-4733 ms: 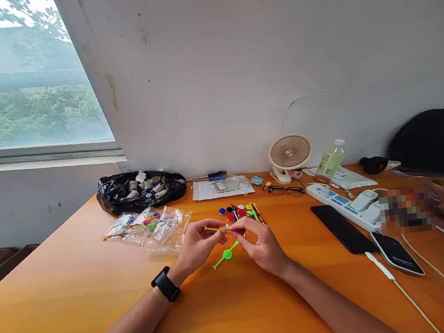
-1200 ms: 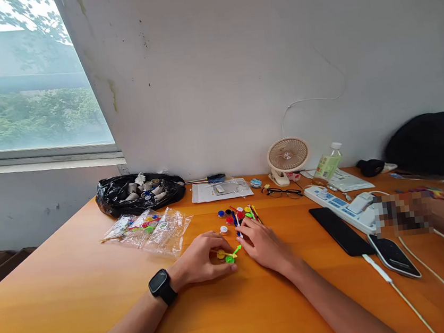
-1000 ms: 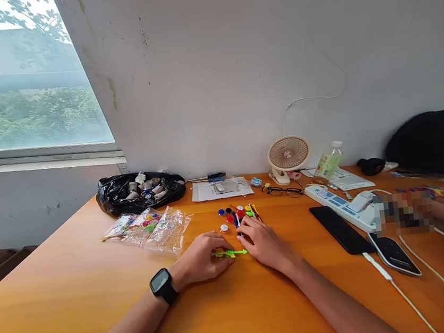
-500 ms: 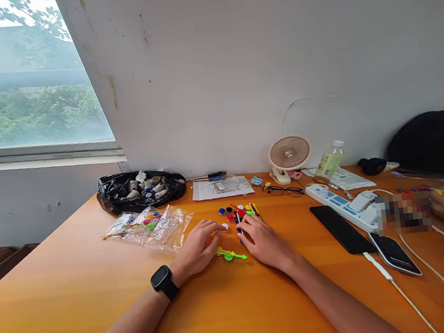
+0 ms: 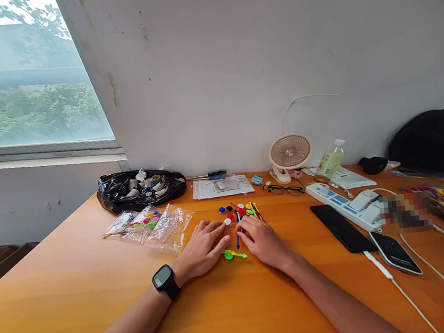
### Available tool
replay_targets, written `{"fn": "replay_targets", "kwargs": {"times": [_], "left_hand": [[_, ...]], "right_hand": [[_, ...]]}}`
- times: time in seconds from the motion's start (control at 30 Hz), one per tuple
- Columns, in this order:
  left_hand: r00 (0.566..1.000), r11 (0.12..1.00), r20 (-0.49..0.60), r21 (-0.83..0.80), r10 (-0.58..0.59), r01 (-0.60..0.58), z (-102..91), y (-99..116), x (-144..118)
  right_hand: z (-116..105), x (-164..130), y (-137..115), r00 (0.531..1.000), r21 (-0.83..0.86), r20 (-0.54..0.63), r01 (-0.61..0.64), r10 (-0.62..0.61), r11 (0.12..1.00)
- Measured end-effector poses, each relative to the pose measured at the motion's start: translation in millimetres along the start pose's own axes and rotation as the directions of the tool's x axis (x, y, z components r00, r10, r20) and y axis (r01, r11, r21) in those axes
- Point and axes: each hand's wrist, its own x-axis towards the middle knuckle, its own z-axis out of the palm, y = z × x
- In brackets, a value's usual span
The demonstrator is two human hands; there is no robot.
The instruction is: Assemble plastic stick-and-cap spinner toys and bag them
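My left hand [image 5: 203, 249] lies palm down on the orange table [image 5: 82, 310], fingers stretched loosely toward a small white disc [image 5: 227, 221], gripping nothing. My right hand [image 5: 260, 239] is half curled, its fingertips pinching a blue stick [image 5: 238, 239] that points down at the table. The green and yellow piece [image 5: 232, 254] lies between both hands, just beside my left fingertips

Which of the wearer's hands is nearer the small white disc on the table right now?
Left. The left hand has its fingertips right beside the white disc; whether they touch is unclear. The right hand lies farther off, pinching a blue stick.
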Motion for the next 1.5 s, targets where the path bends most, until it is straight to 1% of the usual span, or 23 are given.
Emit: {"fn": "replay_targets", "kwargs": {"times": [0.07,0.13,0.2,0.27,0.37,0.47,0.57,0.63,0.7,0.8,0.87,0.9,0.97,1.1,1.13,1.17,1.23,1.3,1.33,1.4,1.5], "left_hand": [[1.0,0.998,-0.009,0.056,0.009,-0.008,0.8,0,-1],[1.0,0.995,0.002,0.104,0.01,-0.01,1.2,0,-2],[1.0,0.989,0.03,0.147,0.007,-0.012,0.9,0,-2],[0.997,0.982,0.081,0.184,0.016,-0.03,0.3,2,-2],[0.987,0.977,0.153,0.202,0.044,-0.075,-0.7,6,-2],[0.992,0.982,0.122,0.179,0.044,-0.065,-0.7,5,-2],[0.996,0.983,0.075,0.172,0.058,-0.07,0.3,2,-3],[0.992,0.976,0.083,0.189,0.093,-0.107,1.0,1,-3],[0.987,0.966,0.123,0.223,0.102,-0.128,1.1,2,-4],[0.977,0.95,0.21,0.294,0.041,-0.103,0.5,7,-3],[0.973,0.94,0.233,0.332,0.003,-0.082,0.4,9,-2],[0.974,0.936,0.226,0.344,-0.004,-0.076,0.6,10,-1],[0.984,0.931,0.178,0.359,-0.005,-0.06,1.4,9,0],[0.999,0.93,0.043,0.367,-0.026,0.008,2.4,3,3],[0.999,0.931,0.023,0.365,-0.034,0.023,2.2,2,3],[0.999,0.933,0.014,0.359,-0.038,0.03,1.7,2,4],[0.999,0.944,0.048,0.33,-0.021,0.004,0.6,5,3],[0.989,0.96,0.14,0.272,0.036,-0.073,0.1,10,2],[0.979,0.966,0.191,0.232,0.068,-0.113,0.4,12,1],[0.958,0.975,0.263,0.151,0.117,-0.161,2.3,17,-1],[0.945,0.986,0.299,0.057,0.133,-0.157,6.7,20,-4]], "right_hand": [[-2,1,-2,0.998,0.074,-0.042,-0.038,0.041,0.996],[-4,2,-3,0.992,0.213,-0.065,-0.094,0.11,0.973],[-5,3,-2,0.982,0.376,-0.072,-0.138,0.177,0.916],[-5,5,0,0.97,0.504,-0.087,-0.155,0.228,0.85],[-3,6,2,0.949,0.601,-0.112,-0.172,0.295,0.781],[-1,8,4,0.934,0.638,-0.114,-0.193,0.34,0.745],[1,9,5,0.927,0.627,-0.134,-0.193,0.349,0.754],[2,10,5,0.936,0.613,-0.127,-0.187,0.328,0.768],[3,9,5,0.949,0.589,-0.106,-0.18,0.297,0.788],[6,8,8,0.957,0.524,-0.101,-0.18,0.271,0.832],[8,7,10,0.959,0.486,-0.11,-0.178,0.262,0.856],[9,7,11,0.96,0.478,-0.115,-0.172,0.255,0.862],[11,8,12,0.96,0.495,-0.133,-0.152,0.247,0.856],[13,11,12,0.939,0.603,-0.163,-0.148,0.302,0.784],[13,11,12,0.935,0.603,-0.178,-0.144,0.308,0.785],[12,11,12,0.934,0.58,-0.198,-0.133,0.298,0.804],[8,10,11,0.943,0.474,-0.243,-0.09,0.228,0.876],[6,9,12,0.957,0.35,-0.256,-0.044,0.14,0.936],[5,8,12,0.962,0.306,-0.249,-0.029,0.11,0.952],[7,7,13,0.968,0.262,-0.236,-0.024,0.088,0.965],[13,7,17,0.968,0.238,-0.238,-0.019,0.077,0.971]]}}
